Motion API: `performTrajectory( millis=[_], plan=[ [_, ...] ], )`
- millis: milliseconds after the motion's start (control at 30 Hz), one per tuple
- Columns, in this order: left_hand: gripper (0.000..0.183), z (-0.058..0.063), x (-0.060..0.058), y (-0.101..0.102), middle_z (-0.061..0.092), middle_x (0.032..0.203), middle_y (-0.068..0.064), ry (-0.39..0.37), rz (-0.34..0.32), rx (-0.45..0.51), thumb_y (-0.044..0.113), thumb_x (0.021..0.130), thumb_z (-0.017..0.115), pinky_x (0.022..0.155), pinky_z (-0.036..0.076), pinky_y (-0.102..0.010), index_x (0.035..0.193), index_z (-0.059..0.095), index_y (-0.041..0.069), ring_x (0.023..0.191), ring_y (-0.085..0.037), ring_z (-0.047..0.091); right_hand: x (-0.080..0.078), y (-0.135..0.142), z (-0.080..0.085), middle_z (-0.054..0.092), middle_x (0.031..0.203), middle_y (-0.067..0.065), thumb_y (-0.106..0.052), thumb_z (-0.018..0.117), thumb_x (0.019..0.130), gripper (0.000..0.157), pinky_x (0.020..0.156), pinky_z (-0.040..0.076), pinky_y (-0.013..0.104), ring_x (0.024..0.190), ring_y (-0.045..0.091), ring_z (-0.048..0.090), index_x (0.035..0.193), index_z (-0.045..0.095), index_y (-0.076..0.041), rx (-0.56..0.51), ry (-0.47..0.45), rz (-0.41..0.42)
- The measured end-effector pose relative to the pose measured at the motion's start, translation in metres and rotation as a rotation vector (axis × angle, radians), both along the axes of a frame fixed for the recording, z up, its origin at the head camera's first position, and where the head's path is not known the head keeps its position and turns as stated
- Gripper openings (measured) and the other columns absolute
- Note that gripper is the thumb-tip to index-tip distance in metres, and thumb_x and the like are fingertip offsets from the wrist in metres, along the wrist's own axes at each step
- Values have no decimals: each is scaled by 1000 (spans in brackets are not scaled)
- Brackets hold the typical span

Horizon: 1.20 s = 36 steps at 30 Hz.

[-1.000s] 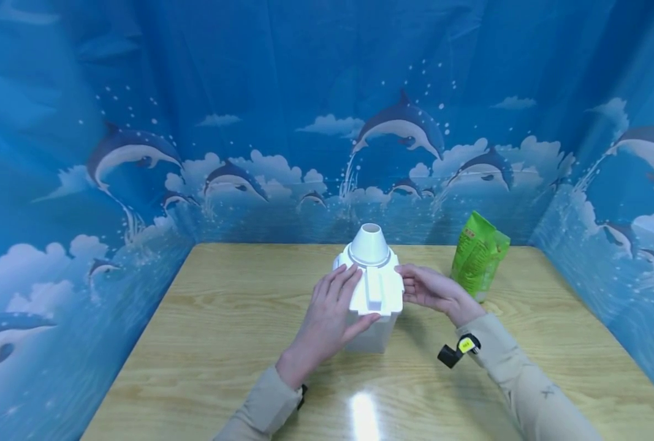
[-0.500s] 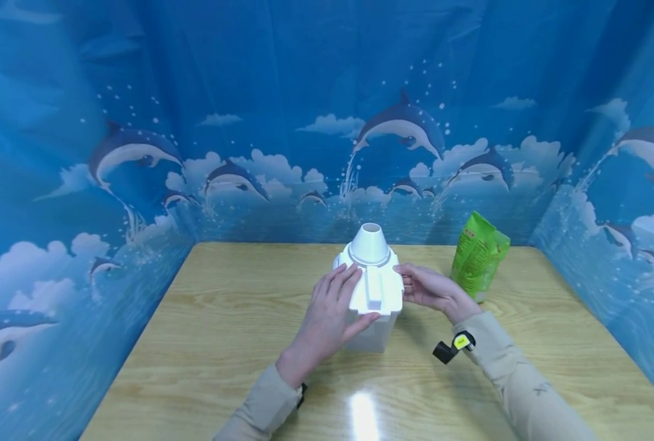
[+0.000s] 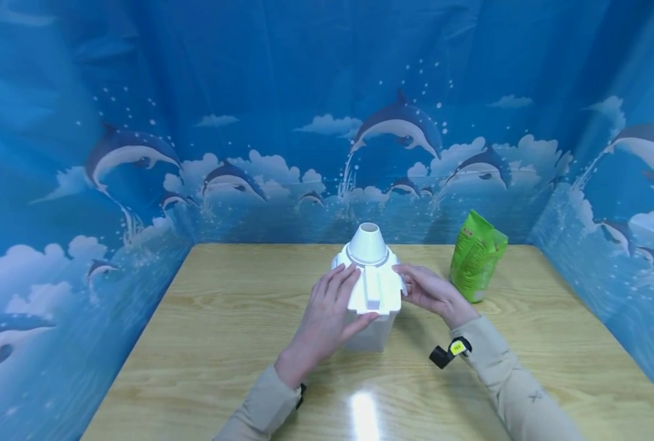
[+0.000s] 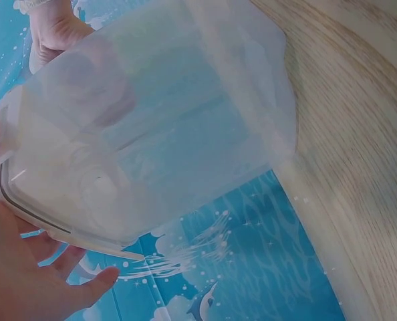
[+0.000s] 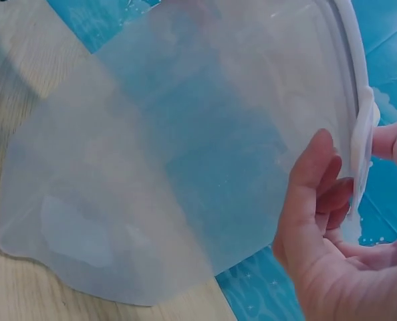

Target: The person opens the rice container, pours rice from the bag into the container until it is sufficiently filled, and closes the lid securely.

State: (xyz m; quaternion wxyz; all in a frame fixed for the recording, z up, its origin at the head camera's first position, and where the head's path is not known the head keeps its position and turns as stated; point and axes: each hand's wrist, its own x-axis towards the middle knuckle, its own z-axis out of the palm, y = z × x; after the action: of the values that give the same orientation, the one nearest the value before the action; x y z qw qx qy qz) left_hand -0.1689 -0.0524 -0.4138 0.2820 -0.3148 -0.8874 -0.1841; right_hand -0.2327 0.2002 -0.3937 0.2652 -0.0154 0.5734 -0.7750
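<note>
A translucent plastic storage container (image 3: 368, 337) stands upright on the wooden table, its white lid (image 3: 360, 300) topped by a cone-shaped spout (image 3: 369, 245). My left hand (image 3: 327, 312) rests across the lid's left side, fingers extended, thumb along the front edge. At the opposite side, my right hand (image 3: 431, 291) pinches the lid's side latch (image 5: 363, 150), which tilts out from the wall in the right wrist view. Through the clear wall (image 4: 185, 120) in the left wrist view, the container's inside shows no visible contents.
A green printed bag (image 3: 475, 260) stands behind my right hand, near the table's back right. Wooden table surface (image 3: 238, 318) spreads around the container. A blue dolphin-print curtain (image 3: 282, 122) rises along the back and both sides.
The latch under my right fingers has swung slightly outward from the lid. My right wrist has shifted a little left, while my left hand has stayed on the lid.
</note>
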Motion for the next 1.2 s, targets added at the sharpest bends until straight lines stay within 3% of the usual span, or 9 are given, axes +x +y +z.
performTrajectory(
  millis=[133, 300, 400, 500, 667, 833, 967, 1067, 1200],
  plan=[
    [81, 0, 0, 0, 50, 149, -15, 10, -2, 2, 56, 91, 69, 116, 39, -49, 149, 46, 3, 139, -31, 44, 1, -1, 0, 69, 88, 0, -14, 46, 106, 18, 72, 56, 20, 72, 7, 63, 105, 63, -9, 12, 15, -16],
    [82, -1, -1, 0, 50, 150, -15, 8, -4, 1, 56, 91, 69, 117, 38, -49, 149, 46, 2, 139, -31, 44, 2, -2, -1, 65, 101, -1, -19, 51, 104, 15, 81, 57, 22, 88, 9, 64, 112, 60, -9, 102, 59, -47],
    [82, -2, -1, 1, 49, 150, -14, -1, -3, -6, 57, 92, 67, 118, 36, -48, 150, 45, 3, 140, -31, 43, 3, -2, -2, 62, 109, -1, -24, 54, 104, 31, 86, 57, 24, 98, 11, 62, 127, 54, -4, 186, 90, -65],
    [82, -3, -1, 1, 49, 150, -14, -1, -4, -5, 57, 92, 67, 118, 37, -49, 150, 45, 4, 140, -31, 44, 4, -3, -2, 60, 116, 3, -28, 55, 104, 53, 86, 55, 25, 101, 12, 61, 144, 40, 3, 271, 148, -86],
    [81, -2, -1, 0, 50, 149, -15, 19, -4, 0, 56, 91, 69, 117, 38, -49, 148, 46, 3, 139, -31, 45, 12, -4, 1, 51, 141, 19, -36, 61, 102, 72, 99, 52, 37, 119, 25, 57, 156, 27, -3, 426, 290, -165],
    [81, -2, -1, 1, 50, 149, -14, 16, -6, -6, 56, 92, 68, 118, 36, -47, 148, 46, 3, 140, -31, 44, 28, -6, 0, 45, 150, 19, -33, 67, 99, 65, 109, 44, 53, 134, 37, 47, 151, 40, -5, 543, 492, -259],
    [81, -2, -2, 2, 51, 148, -15, 19, -10, -4, 56, 91, 69, 118, 37, -48, 148, 47, 2, 139, -31, 45, 43, -10, 1, 54, 143, 15, -26, 71, 97, 48, 105, 47, 58, 131, 36, 50, 138, 58, -6, 672, 728, -330],
    [82, -2, -2, 1, 51, 148, -15, 25, -10, -6, 55, 91, 69, 118, 37, -48, 148, 46, 1, 139, -31, 45, 54, -14, 2, 59, 139, 13, -26, 75, 93, 45, 99, 49, 59, 129, 34, 52, 133, 65, -9, 799, 868, -367],
    [81, -2, -2, 0, 51, 148, -15, 31, -6, -11, 55, 92, 68, 119, 36, -47, 148, 46, 1, 140, -31, 44, 61, -18, 4, 59, 142, 11, -32, 76, 92, 49, 99, 49, 60, 130, 34, 53, 135, 64, -12, 917, 922, -362]
  ],
)
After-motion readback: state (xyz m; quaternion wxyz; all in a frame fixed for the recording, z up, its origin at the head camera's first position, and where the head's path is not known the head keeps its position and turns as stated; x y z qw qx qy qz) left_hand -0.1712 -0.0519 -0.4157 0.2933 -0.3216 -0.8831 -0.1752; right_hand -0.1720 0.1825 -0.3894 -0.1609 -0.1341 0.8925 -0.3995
